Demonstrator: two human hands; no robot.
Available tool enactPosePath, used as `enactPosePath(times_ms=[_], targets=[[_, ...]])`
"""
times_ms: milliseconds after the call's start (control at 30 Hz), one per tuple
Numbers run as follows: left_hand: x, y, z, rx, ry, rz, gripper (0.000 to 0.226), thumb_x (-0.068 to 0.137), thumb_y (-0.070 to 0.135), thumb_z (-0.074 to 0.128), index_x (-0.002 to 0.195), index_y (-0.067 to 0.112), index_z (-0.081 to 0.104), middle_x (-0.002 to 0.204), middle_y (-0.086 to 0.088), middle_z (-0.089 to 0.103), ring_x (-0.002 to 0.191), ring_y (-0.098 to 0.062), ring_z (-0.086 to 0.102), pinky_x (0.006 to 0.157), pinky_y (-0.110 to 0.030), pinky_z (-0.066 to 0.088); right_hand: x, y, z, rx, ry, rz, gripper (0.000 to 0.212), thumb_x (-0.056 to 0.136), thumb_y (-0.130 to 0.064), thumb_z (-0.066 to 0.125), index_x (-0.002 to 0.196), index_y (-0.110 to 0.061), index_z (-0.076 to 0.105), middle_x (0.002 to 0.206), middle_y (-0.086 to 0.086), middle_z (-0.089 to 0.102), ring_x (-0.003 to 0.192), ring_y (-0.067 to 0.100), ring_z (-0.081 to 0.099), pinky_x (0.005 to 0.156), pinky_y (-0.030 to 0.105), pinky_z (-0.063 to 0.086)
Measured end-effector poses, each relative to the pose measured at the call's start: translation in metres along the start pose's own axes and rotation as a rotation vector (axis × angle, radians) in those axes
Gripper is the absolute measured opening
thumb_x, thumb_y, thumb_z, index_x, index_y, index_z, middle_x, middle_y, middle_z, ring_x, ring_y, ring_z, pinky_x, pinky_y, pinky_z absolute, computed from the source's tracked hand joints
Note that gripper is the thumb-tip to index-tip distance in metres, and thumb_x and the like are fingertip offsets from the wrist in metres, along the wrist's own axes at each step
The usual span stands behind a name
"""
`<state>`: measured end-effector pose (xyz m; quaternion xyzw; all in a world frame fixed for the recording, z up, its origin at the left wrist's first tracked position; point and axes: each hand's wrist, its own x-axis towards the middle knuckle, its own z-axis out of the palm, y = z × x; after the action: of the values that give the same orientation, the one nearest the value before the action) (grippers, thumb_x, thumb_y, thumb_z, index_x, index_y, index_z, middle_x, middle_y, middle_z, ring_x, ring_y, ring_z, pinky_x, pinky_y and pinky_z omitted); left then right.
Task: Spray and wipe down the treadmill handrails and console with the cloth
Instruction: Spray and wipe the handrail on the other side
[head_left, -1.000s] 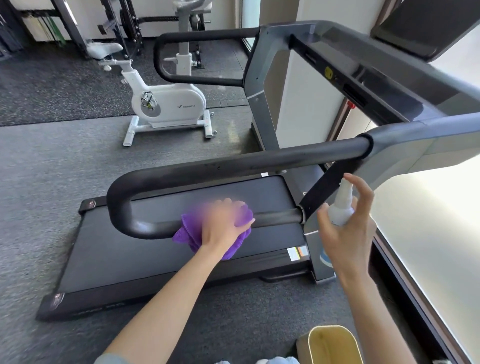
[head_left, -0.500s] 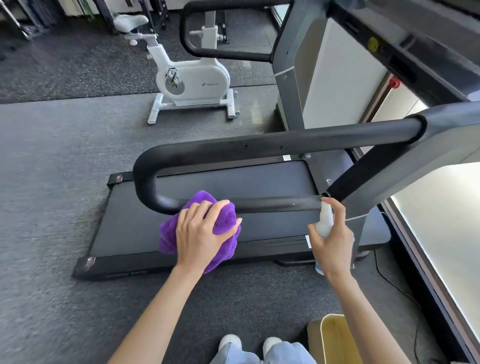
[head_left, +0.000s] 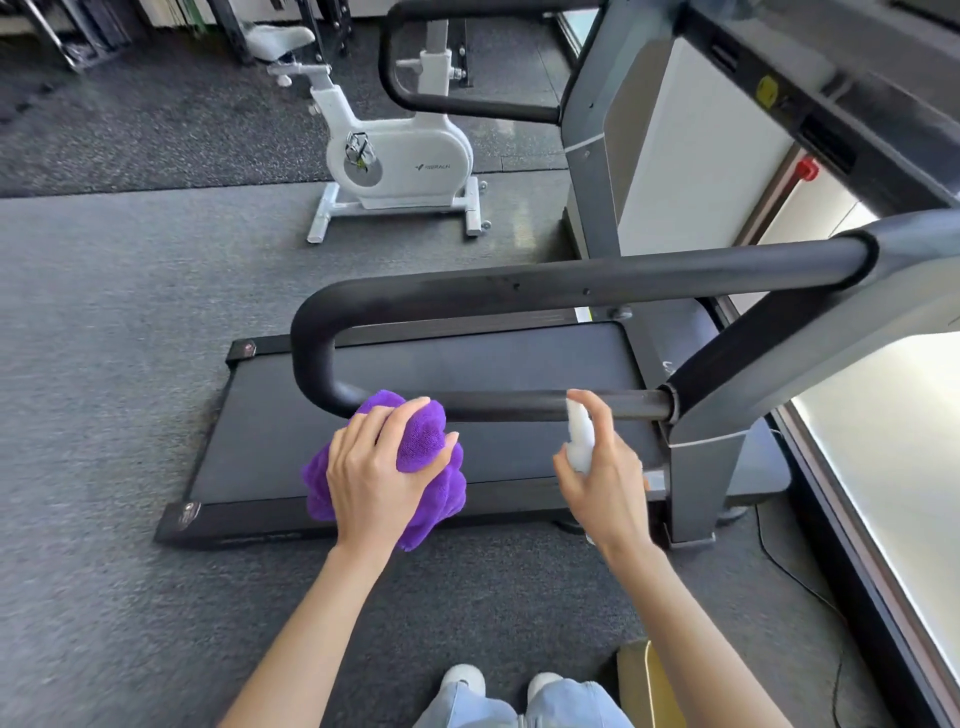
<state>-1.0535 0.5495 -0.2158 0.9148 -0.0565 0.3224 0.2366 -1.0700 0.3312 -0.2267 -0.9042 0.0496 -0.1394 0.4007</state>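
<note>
Lowered, right hand (head_left: 602, 480) aims upright spray bottle (head_left: 579, 434) toward handrail (head_left: 519, 405).

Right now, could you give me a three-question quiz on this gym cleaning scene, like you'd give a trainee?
1. True or false: the purple cloth is in the left hand.
2. What does the right hand hold? A) a brush B) a white spray bottle C) nothing
3. Fill in: the cloth is pressed to the lower bar of the near black ____.

Key: 1 true; 2 B; 3 handrail. The white exercise bike stands behind the treadmill, untouched.
</note>
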Motion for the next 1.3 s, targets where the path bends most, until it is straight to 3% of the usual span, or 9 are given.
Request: enactPosePath(times_ms=[100, 333, 567, 733, 833, 933, 1067, 1200, 1300], targets=[[-0.003, -0.007, -0.006, 0.009, 0.014, -0.016, 0.042, 0.084, 0.054, 0.062, 0.106, 0.018, 0.071, 0.092, 0.003, 0.067, 0.081, -0.024, 0.061, 0.073, -0.034, 0.041, 0.002, -0.011, 0.015, 0.063, 0.000, 0.030, 0.066, 0.082, 0.001, 0.062, 0.123, -0.044, 0.038, 0.063, -0.015, 0.043, 0.056, 0.009, 0.044, 0.055, 0.028, 0.026], [-0.002, -0.007, -0.010, -0.007, 0.036, -0.077, 0.043, 0.083, 0.052, 0.063, 0.104, 0.016, 0.072, 0.091, 0.002, 0.069, 0.079, -0.025, 0.062, 0.072, -0.038, 0.045, 0.000, -0.014, 0.020, 0.058, -0.078, 0.043, 0.065, 0.084, -0.001, 0.059, 0.127, -0.044, 0.037, 0.064, -0.007, 0.048, 0.063, 0.029, 0.049, 0.061, 0.036, 0.037], [0.028, 0.015, 0.016, 0.022, 0.113, 0.030, 0.043, 0.085, 0.051, 0.064, 0.109, 0.016, 0.070, 0.093, -0.001, 0.067, 0.086, -0.022, 0.058, 0.076, -0.036, 0.042, -0.011, 0.003, -0.004, 0.112, -0.004, 0.055, 0.064, 0.087, -0.003, 0.064, 0.129, -0.044, 0.038, 0.067, -0.008, 0.052, 0.058, 0.019, 0.050, 0.057, 0.033, 0.036], [0.054, 0.004, 0.049, 0.243, -0.199, 0.059, 0.055, 0.087, 0.060, 0.053, 0.121, 0.018, 0.064, 0.104, -0.004, 0.067, 0.098, -0.029, 0.058, 0.089, -0.042, 0.040, -0.011, 0.012, -0.014, 0.150, 0.040, 0.082, 0.063, 0.088, -0.004, 0.065, 0.130, -0.044, 0.040, 0.068, -0.007, 0.054, 0.062, 0.018, 0.052, 0.053, 0.026, 0.040], [0.057, -0.003, 0.063, 0.433, -0.389, 0.056, 0.062, 0.090, 0.066, 0.035, 0.120, 0.021, 0.065, 0.098, -0.005, 0.070, 0.088, -0.032, 0.061, 0.078, -0.042, 0.041, -0.008, 0.015, -0.018, 0.183, 0.058, 0.096, 0.063, 0.089, -0.003, 0.064, 0.131, -0.044, 0.041, 0.067, -0.006, 0.053, 0.065, 0.017, 0.053, 0.052, 0.036, 0.046], [0.062, 0.005, 0.074, 0.492, -0.426, 0.074, 0.064, 0.092, 0.064, 0.022, 0.110, 0.019, 0.064, 0.082, -0.004, 0.069, 0.073, -0.030, 0.060, 0.066, -0.038, 0.038, -0.004, 0.018, -0.022, 0.189, 0.071, 0.106, 0.064, 0.089, -0.003, 0.065, 0.133, -0.043, 0.040, 0.070, -0.008, 0.056, 0.063, 0.018, 0.053, 0.052, 0.043, 0.050], [0.065, 0.029, 0.090, 0.506, -0.468, 0.114, 0.062, 0.092, 0.061, 0.015, 0.096, 0.017, 0.059, 0.073, -0.003, 0.064, 0.067, -0.027, 0.057, 0.063, -0.035, 0.031, -0.002, 0.020, -0.030, 0.196, 0.108, 0.084, 0.067, 0.089, 0.000, 0.065, 0.133, -0.042, 0.038, 0.099, -0.039, 0.056, 0.061, 0.020, 0.055, 0.052, 0.040, 0.052], [0.060, 0.067, 0.115, 0.481, -0.516, 0.156, 0.062, 0.094, 0.061, 0.019, 0.105, 0.020, 0.064, 0.081, -0.004, 0.066, 0.073, -0.027, 0.059, 0.064, -0.034, 0.029, -0.003, 0.024, -0.038, 0.180, 0.133, 0.105, 0.068, 0.088, 0.001, 0.066, 0.132, -0.043, 0.038, 0.083, -0.017, 0.058, 0.058, 0.026, 0.056, 0.059, 0.051, 0.054], [0.057, 0.092, 0.127, 0.461, -0.560, 0.186, 0.061, 0.093, 0.067, 0.026, 0.106, 0.022, 0.064, 0.087, -0.004, 0.066, 0.078, -0.026, 0.059, 0.067, -0.035, 0.033, -0.002, 0.025, -0.041, 0.175, 0.112, 0.095, 0.068, 0.088, 0.000, 0.066, 0.131, -0.044, 0.038, 0.081, -0.013, 0.058, 0.055, 0.019, 0.054, 0.058, 0.046, 0.054]])
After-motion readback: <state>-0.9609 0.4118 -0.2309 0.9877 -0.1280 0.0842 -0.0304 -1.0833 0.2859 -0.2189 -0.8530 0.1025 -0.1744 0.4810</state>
